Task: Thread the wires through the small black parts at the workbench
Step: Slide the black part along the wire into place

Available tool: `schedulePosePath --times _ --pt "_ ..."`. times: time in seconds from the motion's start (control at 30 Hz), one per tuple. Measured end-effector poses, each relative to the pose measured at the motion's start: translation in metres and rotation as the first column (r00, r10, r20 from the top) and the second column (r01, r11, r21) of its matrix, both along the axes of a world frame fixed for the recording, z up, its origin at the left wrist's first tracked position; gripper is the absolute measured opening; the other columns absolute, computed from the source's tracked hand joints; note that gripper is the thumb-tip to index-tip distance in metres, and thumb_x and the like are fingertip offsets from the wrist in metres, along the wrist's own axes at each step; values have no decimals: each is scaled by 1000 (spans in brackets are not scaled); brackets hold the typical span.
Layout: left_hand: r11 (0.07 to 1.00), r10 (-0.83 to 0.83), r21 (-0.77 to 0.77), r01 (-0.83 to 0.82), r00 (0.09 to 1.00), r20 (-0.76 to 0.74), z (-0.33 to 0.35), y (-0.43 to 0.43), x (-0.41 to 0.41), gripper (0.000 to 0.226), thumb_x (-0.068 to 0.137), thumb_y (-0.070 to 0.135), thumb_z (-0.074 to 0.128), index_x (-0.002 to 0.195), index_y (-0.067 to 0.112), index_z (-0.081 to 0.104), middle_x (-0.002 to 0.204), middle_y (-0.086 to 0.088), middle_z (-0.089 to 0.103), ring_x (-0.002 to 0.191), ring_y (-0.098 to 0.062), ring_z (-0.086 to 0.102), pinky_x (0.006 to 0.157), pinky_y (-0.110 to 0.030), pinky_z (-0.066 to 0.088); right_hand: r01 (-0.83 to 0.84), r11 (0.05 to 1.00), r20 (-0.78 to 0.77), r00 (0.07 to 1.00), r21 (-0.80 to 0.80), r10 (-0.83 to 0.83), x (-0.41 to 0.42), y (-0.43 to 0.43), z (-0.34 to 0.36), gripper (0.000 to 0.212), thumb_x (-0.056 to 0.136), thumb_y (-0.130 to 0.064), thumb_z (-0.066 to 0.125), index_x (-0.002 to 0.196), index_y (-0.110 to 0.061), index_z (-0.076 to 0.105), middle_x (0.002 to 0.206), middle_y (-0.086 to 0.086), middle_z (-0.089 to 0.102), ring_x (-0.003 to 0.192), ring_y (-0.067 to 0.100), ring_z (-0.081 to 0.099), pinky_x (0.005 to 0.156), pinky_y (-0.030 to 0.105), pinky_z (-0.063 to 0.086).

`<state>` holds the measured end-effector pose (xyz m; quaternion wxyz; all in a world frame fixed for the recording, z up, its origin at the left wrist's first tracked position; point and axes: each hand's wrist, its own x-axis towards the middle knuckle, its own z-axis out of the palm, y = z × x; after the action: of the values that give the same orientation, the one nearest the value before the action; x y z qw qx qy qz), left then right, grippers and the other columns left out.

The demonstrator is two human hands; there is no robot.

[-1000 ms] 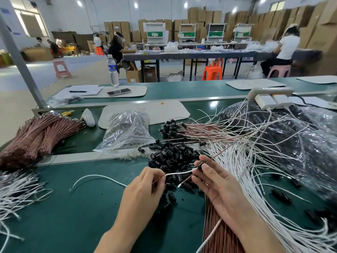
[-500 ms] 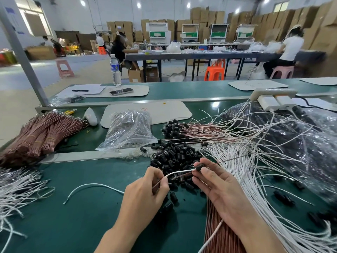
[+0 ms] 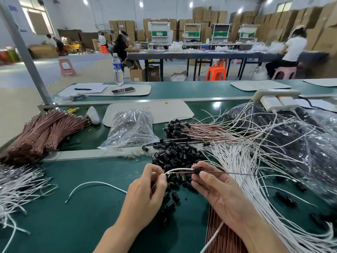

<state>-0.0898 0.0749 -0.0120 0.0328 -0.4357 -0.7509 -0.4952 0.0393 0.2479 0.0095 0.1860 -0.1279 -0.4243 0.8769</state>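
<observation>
Green matting covers the tabletop (image 3: 73, 225). The only bare stretch we find lies in the lower left, between the left hand (image 3: 145, 194) and the white wire heap (image 3: 16, 187) at the left edge. One loose white wire (image 3: 94, 184) crosses it. The lower right is crowded: a fan of white wires (image 3: 246, 170) runs off the bottom corner, beside brown wires (image 3: 213, 225) under the right forearm. Above the hands, a pile of black parts (image 3: 178, 154) sits against a metal rail (image 3: 82, 155).

At centre, our right hand (image 3: 218, 189) pinches a small black part (image 3: 197, 170) between thumb and fingers. A held white wire (image 3: 179, 169) and a thin reddish wire (image 3: 228, 172) meet it, the reddish one sticking out to the right. The left hand, fingers curled, pinches their left ends. We cannot tell whether the loose white wire, which passes behind that hand, joins the held one. Both forearms are cut off by the bottom edge. The dark bag (image 3: 300, 143) at the right is too blurred for us to make out its contents.

Beyond, cardboard boxes (image 3: 209, 17) line a hall where people sit at a long table (image 3: 200, 55).
</observation>
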Motion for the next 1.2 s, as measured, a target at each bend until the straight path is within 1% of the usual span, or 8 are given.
schedulePosePath --times 0.13,0.27,0.37,0.47,0.63,0.8,1.0,1.2 --pt "1000 -10 4 10 1000 -29 1 0 1 15 99 50 39 101 38 49 64 8 49 51 -11 44 53 -21 32 -19 996 23 1000 86 17 -2 -2 -4 31 78 -6 73 108 -7 78 116 14 74 93 20 73 81 29 60" --pt "1000 3 -14 -4 997 -81 3 2 4 13 97 52 48 96 39 52 69 10 55 56 -10 50 55 -20 38 -53 985 49 998 167 45 -2 -3 -7 37 74 -12 80 111 -9 78 114 12 75 95 19 73 83 28 59" --pt "999 39 -12 -40 993 -112 3 5 5 16 94 50 55 89 35 59 79 20 58 62 -4 55 58 -16 38 -56 985 41 998 163 50 -2 -2 -8 38 76 -13 79 113 -9 77 116 13 74 96 18 73 84 27 59" --pt "1000 24 -14 -26 991 -134 4 6 5 19 94 52 56 90 35 62 86 21 54 65 0 55 60 -11 36 -55 987 29 998 148 51 -2 -1 -8 37 79 -16 77 115 -9 77 116 13 74 94 17 72 83 26 58" --pt "999 35 13 -33 986 -161 3 7 5 15 98 48 56 92 35 61 89 16 51 67 -2 55 59 -17 41 -58 986 44 998 156 52 -3 -2 -8 35 79 -16 75 114 -11 77 111 12 76 91 16 73 81 25 59" --pt "995 92 62 -81 974 -206 2 7 4 11 95 41 61 90 31 63 95 19 54 85 -4 59 67 -18 46 -78 982 61 996 175 68 -5 -3 -9 39 77 -18 78 115 -12 77 110 12 76 92 16 73 82 25 58" --pt "999 43 -2 -44 976 -213 3 6 6 11 97 40 58 88 33 60 87 31 55 74 6 52 67 -5 36 -52 981 56 998 185 42 -5 -4 -9 39 74 -18 79 113 -14 78 113 12 75 95 17 73 83 24 58" --pt "999 15 -45 -24 977 -212 2 6 5 15 99 42 51 89 34 56 81 17 55 69 3 50 62 -12 37 -36 970 68 998 240 20 -5 -7 -9 38 74 -23 81 112 -18 79 113 10 76 98 18 73 84 24 57"
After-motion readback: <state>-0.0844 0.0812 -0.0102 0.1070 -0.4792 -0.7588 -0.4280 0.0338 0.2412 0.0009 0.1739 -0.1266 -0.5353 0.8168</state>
